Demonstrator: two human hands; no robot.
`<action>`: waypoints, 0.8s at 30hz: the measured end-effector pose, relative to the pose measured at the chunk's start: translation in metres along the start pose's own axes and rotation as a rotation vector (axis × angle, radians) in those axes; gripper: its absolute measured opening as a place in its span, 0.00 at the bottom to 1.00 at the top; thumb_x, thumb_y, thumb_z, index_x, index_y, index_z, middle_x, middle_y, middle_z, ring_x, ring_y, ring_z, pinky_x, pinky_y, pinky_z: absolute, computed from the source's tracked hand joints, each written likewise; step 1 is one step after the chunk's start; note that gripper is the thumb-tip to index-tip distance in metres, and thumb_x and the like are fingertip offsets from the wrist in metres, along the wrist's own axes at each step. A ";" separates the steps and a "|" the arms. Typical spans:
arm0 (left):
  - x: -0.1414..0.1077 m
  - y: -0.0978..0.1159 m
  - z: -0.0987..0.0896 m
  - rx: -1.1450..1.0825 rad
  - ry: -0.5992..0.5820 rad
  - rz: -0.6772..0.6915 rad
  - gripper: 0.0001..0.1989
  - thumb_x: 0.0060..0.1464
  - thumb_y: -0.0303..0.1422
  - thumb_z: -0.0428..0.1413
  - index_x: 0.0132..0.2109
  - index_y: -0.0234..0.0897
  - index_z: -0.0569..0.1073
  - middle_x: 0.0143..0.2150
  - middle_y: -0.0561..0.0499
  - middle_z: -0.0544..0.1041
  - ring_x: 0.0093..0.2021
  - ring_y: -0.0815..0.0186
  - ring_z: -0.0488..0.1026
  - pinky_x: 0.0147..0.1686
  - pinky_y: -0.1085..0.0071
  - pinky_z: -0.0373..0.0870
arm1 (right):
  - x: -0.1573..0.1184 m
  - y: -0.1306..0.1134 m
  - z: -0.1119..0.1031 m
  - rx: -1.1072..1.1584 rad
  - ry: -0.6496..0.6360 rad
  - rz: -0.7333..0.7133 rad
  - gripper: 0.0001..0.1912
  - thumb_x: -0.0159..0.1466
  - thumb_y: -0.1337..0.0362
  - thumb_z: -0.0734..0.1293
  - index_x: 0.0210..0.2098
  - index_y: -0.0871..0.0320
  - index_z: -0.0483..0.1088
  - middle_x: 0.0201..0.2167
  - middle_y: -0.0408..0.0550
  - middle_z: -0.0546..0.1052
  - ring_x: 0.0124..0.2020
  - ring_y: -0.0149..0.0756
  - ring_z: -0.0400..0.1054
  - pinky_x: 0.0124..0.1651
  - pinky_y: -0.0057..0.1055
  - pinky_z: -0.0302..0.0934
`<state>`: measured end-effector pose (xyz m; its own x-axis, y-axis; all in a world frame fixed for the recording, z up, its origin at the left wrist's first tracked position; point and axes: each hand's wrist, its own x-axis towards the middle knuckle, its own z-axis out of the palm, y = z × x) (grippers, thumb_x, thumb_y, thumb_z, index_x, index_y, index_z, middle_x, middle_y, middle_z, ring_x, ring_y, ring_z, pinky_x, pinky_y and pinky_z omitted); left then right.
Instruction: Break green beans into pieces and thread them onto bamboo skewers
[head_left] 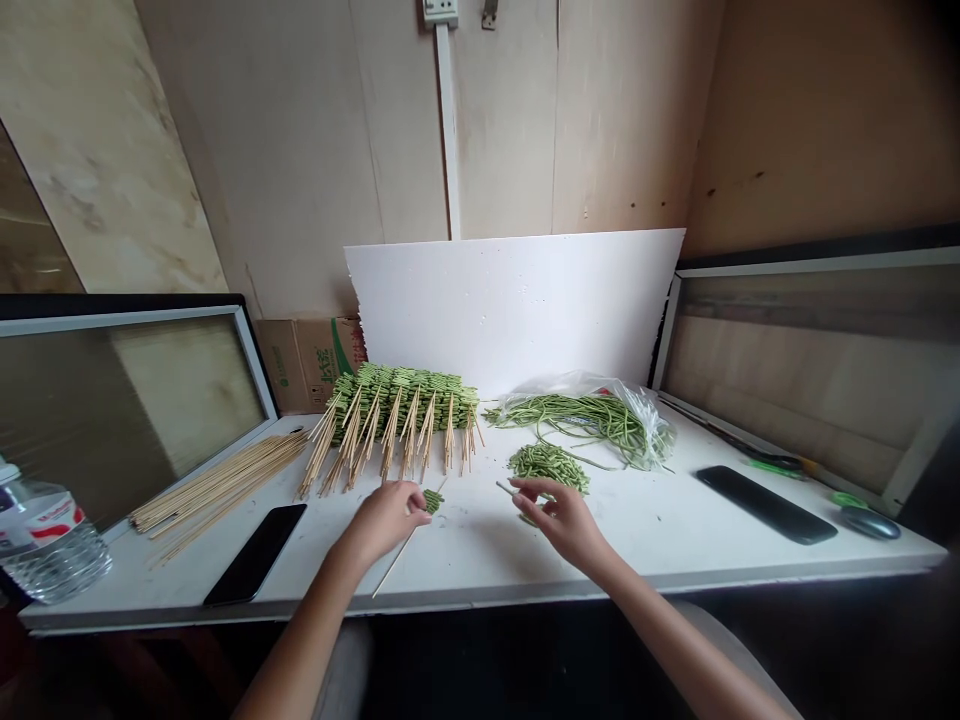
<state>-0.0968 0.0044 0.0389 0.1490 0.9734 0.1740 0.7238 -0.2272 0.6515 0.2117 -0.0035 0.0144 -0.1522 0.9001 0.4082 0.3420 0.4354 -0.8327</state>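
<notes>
My left hand [391, 515] is closed around a bamboo skewer [394, 565] that slants down toward the table's front edge. Several short green bean pieces [433, 501] are threaded side by side on it, just past my fingertips. Between the thumb and fingers of my right hand [559, 518] is a single cut green bean piece [506, 488], its pale end pointing left. Right behind that hand lies a heap of cut bean pieces [550, 464], partly hidden by my fingers. A large stack of loaded skewers [405, 400] stands at the back left, sticks toward me.
Loose bare skewers [225, 487] lie at the left, near a black phone [256, 555] and a water bottle [46, 535]. Long uncut beans [585, 415] spill from a clear plastic bag [649, 415]. A dark phone [765, 503] and a mouse [870, 522] sit at right.
</notes>
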 end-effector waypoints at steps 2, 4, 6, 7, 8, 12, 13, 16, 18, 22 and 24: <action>0.001 -0.017 -0.018 0.255 -0.023 -0.177 0.12 0.40 0.38 0.70 0.31 0.39 0.77 0.37 0.46 0.82 0.36 0.54 0.78 0.33 0.68 0.66 | 0.002 0.001 -0.002 0.059 0.013 0.053 0.25 0.65 0.43 0.69 0.47 0.57 0.81 0.40 0.53 0.82 0.32 0.41 0.77 0.33 0.37 0.76; 0.001 -0.026 -0.025 0.322 -0.055 -0.246 0.15 0.34 0.38 0.72 0.26 0.39 0.74 0.32 0.46 0.80 0.31 0.54 0.76 0.30 0.68 0.63 | 0.003 0.002 -0.003 0.085 0.023 0.100 0.26 0.63 0.42 0.70 0.44 0.59 0.81 0.43 0.54 0.81 0.29 0.39 0.77 0.33 0.39 0.78; 0.001 -0.026 -0.020 0.337 -0.076 -0.232 0.16 0.34 0.39 0.71 0.25 0.39 0.73 0.30 0.47 0.78 0.28 0.55 0.75 0.28 0.68 0.61 | 0.003 0.004 -0.002 0.092 0.034 0.121 0.26 0.62 0.41 0.71 0.42 0.60 0.81 0.42 0.55 0.81 0.31 0.41 0.77 0.34 0.40 0.78; 0.001 -0.023 -0.014 0.340 -0.081 -0.210 0.15 0.35 0.39 0.70 0.25 0.39 0.72 0.30 0.47 0.78 0.28 0.56 0.74 0.28 0.68 0.61 | 0.003 0.004 -0.002 0.101 0.039 0.126 0.26 0.62 0.42 0.71 0.41 0.60 0.81 0.42 0.55 0.81 0.34 0.43 0.78 0.35 0.40 0.79; 0.001 -0.020 -0.008 0.340 -0.084 -0.187 0.13 0.38 0.37 0.69 0.25 0.39 0.72 0.30 0.48 0.78 0.28 0.57 0.74 0.29 0.68 0.60 | 0.003 0.005 -0.001 0.118 0.043 0.132 0.26 0.61 0.42 0.71 0.41 0.60 0.81 0.42 0.56 0.81 0.37 0.45 0.78 0.37 0.40 0.79; 0.001 -0.013 0.014 0.332 -0.102 -0.120 0.10 0.44 0.29 0.63 0.22 0.40 0.69 0.27 0.48 0.75 0.30 0.57 0.75 0.31 0.68 0.60 | 0.003 0.007 -0.001 0.211 0.032 0.178 0.25 0.61 0.45 0.73 0.46 0.59 0.81 0.48 0.56 0.81 0.42 0.47 0.77 0.38 0.40 0.77; 0.001 -0.013 0.016 0.335 -0.108 -0.116 0.10 0.45 0.29 0.62 0.22 0.40 0.69 0.26 0.49 0.74 0.30 0.57 0.74 0.32 0.68 0.60 | 0.003 0.008 -0.002 0.224 0.029 0.179 0.25 0.61 0.45 0.73 0.48 0.58 0.81 0.49 0.56 0.80 0.42 0.46 0.76 0.36 0.39 0.76; 0.001 -0.018 0.013 0.350 -0.126 -0.125 0.07 0.49 0.28 0.59 0.26 0.39 0.70 0.27 0.48 0.74 0.30 0.57 0.73 0.33 0.68 0.61 | 0.005 0.013 -0.005 0.291 0.033 0.205 0.25 0.61 0.46 0.73 0.50 0.56 0.81 0.47 0.54 0.80 0.36 0.40 0.73 0.30 0.33 0.70; 0.001 -0.022 0.007 0.360 -0.141 -0.134 0.04 0.53 0.28 0.56 0.30 0.38 0.72 0.29 0.46 0.75 0.30 0.58 0.73 0.32 0.68 0.61 | 0.007 0.016 -0.006 0.381 0.037 0.272 0.24 0.59 0.48 0.75 0.49 0.57 0.81 0.41 0.53 0.80 0.34 0.37 0.70 0.29 0.31 0.66; 0.002 -0.029 -0.007 0.354 -0.138 -0.129 0.09 0.59 0.27 0.50 0.43 0.37 0.74 0.35 0.44 0.77 0.32 0.58 0.72 0.32 0.70 0.62 | 0.009 0.018 -0.009 0.544 0.036 0.398 0.20 0.57 0.52 0.77 0.45 0.57 0.83 0.38 0.52 0.79 0.36 0.38 0.70 0.29 0.28 0.63; 0.003 -0.032 -0.012 0.336 -0.105 -0.099 0.09 0.60 0.28 0.49 0.41 0.37 0.74 0.35 0.44 0.77 0.33 0.58 0.72 0.32 0.70 0.62 | 0.008 0.016 -0.010 0.584 0.031 0.430 0.18 0.57 0.53 0.77 0.44 0.56 0.83 0.38 0.52 0.79 0.35 0.37 0.69 0.29 0.29 0.62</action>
<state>-0.1274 0.0145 0.0276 0.1227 0.9918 0.0345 0.9163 -0.1266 0.3798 0.2251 0.0106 0.0084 -0.0857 0.9963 0.0027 -0.1863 -0.0133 -0.9824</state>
